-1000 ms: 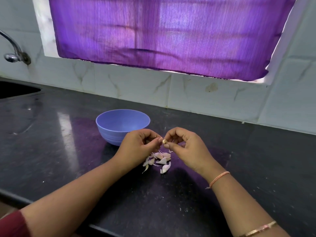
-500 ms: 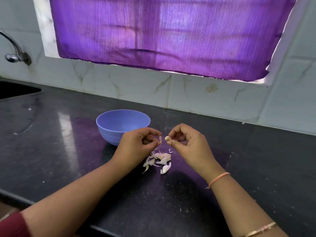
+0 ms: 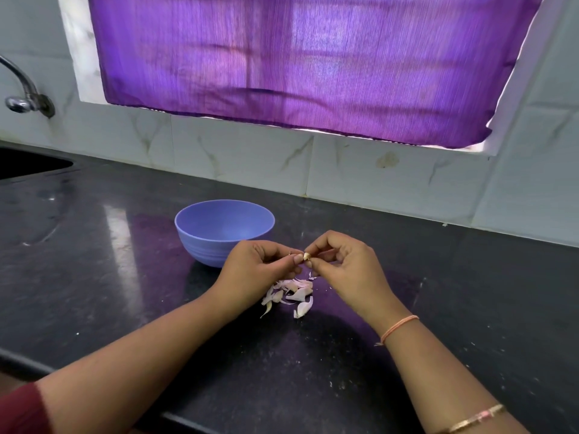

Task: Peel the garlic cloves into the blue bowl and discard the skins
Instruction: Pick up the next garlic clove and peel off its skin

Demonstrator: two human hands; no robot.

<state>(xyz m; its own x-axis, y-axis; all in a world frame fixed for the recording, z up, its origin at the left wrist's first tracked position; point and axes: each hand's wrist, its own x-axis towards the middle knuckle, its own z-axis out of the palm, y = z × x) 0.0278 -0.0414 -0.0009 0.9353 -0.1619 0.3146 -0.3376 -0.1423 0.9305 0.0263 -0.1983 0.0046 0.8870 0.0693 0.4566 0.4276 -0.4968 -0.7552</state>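
Garlic clove (image 3: 306, 256): 1 small pale clove, pinched between both hands, in front of the blue bowl (image 3: 203, 249) and just to its right, above the counter (image 3: 94, 277).
Left hand (image 3: 253, 267): fingers curled, thumb and fingertip nipping one end of the clove.
Right hand (image 3: 347, 264): fingers curled, pinching the other end.
Skin pile (image 3: 291, 292): papery pink-white scraps, some perhaps unpeeled cloves, on the counter in front of the bowl, under the hands.
Handling: the clove looks light, firm and likely slick once bare; its skin is thin and tears easily.
Where to hold: probably best pinched at the tips, with a nail lifting a loose skin edge.
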